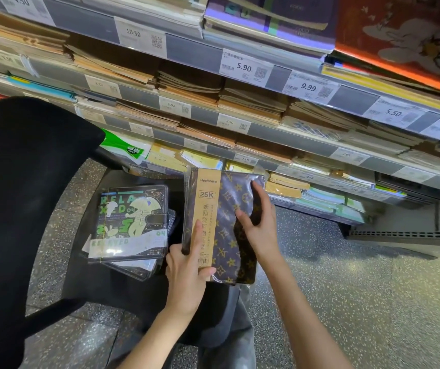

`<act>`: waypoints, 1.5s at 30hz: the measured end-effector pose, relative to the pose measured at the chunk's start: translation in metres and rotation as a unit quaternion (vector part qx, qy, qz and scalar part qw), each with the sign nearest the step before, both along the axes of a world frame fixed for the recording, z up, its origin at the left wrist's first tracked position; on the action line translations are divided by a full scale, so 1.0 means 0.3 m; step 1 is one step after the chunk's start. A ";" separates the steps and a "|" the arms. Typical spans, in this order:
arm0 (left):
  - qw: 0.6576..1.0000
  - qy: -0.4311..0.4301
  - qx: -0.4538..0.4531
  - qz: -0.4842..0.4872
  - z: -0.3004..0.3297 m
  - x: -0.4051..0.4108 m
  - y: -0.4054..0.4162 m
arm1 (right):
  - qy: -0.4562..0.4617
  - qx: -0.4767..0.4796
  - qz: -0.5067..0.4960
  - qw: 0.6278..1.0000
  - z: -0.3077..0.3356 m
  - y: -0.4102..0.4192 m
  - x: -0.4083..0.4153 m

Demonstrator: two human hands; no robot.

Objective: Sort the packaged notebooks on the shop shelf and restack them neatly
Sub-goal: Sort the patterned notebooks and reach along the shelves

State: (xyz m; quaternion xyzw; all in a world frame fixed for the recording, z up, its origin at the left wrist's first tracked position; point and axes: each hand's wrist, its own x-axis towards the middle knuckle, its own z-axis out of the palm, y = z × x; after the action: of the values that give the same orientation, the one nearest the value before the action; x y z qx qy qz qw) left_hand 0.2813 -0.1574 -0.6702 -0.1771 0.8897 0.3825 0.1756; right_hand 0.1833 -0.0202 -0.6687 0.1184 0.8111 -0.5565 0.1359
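The shop shelves (240,107) are rising in tiers across the upper frame, each tier carrying flat stacks of notebooks behind price labels. The speckled floor (360,288) is lying below them. A small stack of packaged black-and-green notebooks (131,225) is sitting low at the left, on a dark surface that cannot be identified. Just to its right, a brown patterned notebook (229,225) in clear wrap, with a tan paper band, is being held upright in front of the lowest shelf. The left hand (187,272) is grasping its lower left corner, thumb over the band. The right hand (258,225) is resting spread, released fingers on the cover.
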 end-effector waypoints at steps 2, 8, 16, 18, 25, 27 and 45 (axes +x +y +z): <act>0.998 0.023 0.055 0.024 0.019 -0.006 -0.001 | 0.032 -0.006 0.000 0.999 0.023 0.005 -0.006; 0.994 0.056 0.093 0.032 0.127 -0.074 -0.016 | 0.106 0.000 0.000 0.994 0.164 0.008 -0.062; 0.990 0.104 0.099 0.015 0.389 -0.185 -0.040 | 0.209 0.025 -0.005 0.978 0.460 -0.001 -0.135; 0.985 0.122 0.119 0.009 0.472 -0.206 -0.049 | 0.237 0.030 -0.011 0.971 0.546 0.000 -0.141; 0.975 0.173 0.140 -0.017 0.789 -0.261 -0.051 | 0.320 0.029 -0.029 0.946 0.897 0.009 -0.146; 0.970 0.203 0.130 -0.028 0.874 -0.269 -0.053 | 0.338 0.020 -0.036 0.940 0.999 0.012 -0.134; 0.914 0.347 0.177 -0.119 1.642 -0.357 0.030 | 0.482 0.054 -0.057 0.872 1.820 0.121 -0.128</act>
State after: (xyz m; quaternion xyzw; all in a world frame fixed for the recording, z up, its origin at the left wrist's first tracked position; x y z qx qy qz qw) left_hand 0.1743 -0.1482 -0.1775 0.1073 0.8269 0.5475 -0.0712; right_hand 0.1450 0.0162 -0.1227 -0.1114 0.7965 -0.5065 -0.3109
